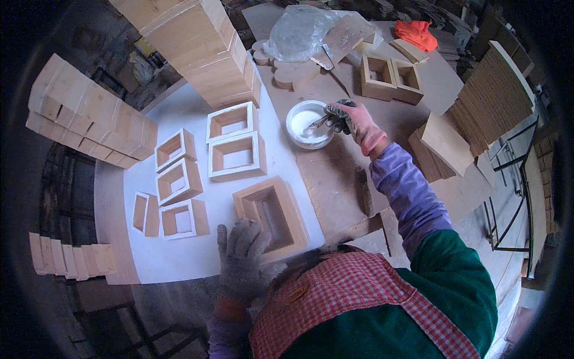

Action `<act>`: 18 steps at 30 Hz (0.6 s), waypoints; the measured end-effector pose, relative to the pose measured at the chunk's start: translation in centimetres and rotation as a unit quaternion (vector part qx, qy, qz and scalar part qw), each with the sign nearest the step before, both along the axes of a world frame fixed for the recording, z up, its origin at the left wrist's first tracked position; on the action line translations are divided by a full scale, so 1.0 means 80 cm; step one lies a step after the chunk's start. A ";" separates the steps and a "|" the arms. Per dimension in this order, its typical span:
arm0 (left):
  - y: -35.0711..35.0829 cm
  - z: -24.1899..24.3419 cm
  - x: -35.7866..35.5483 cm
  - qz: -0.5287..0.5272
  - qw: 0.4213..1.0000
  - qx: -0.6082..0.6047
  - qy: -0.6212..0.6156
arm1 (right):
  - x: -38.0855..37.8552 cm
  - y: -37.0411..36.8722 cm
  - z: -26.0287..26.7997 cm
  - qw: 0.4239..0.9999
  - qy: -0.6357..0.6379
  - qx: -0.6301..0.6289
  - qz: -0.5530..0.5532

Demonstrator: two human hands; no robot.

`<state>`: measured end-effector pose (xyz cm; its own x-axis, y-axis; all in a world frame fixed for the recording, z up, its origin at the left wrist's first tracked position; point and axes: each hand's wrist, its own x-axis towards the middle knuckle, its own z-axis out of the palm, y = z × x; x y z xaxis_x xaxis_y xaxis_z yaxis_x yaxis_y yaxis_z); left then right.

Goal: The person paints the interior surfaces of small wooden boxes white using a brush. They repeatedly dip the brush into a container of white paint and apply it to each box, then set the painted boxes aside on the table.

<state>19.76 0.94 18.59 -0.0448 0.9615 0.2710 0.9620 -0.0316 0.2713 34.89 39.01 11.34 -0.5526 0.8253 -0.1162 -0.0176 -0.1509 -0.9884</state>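
Observation:
My right hand (354,121), in a pink glove with dark fingers, grips a small brush (317,125) whose tip is in white liquid (306,119) in a round bowl (309,144). My left hand (242,247), in a grey glove, has its fingers apart at the near left corner of a large wooden box frame (291,211); whether it touches the frame I cannot tell. Several smaller wooden box frames, such as one with a white-coated top edge (260,157), lie on the white board (206,251) to the left.
Tall stacks of wooden boxes (193,40) stand at the back and left (98,116). On the brown table are two joined wooden boxes (381,92), a clear plastic bag (300,31), an orange cloth (415,35), a long blade-like tool (334,67) and stacked thin boards (493,98).

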 end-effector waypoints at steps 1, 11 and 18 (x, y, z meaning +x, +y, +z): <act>-0.003 -0.003 -0.007 -0.010 1.000 -0.005 -0.005 | 0.001 -0.001 -0.002 1.000 -0.019 0.017 0.016; -0.013 -0.015 -0.026 -0.046 0.998 -0.021 -0.044 | 0.025 -0.122 0.032 0.955 0.216 -0.191 0.065; -0.010 -0.012 -0.025 -0.061 0.997 -0.001 -0.056 | 0.016 -0.161 0.051 0.979 0.137 -0.081 0.129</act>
<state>17.76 0.11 17.66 0.0420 0.9621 0.2694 0.9148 -0.1455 0.3769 36.13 26.10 15.40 -0.7688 0.6374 -0.0515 -0.2200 -0.3392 -0.9146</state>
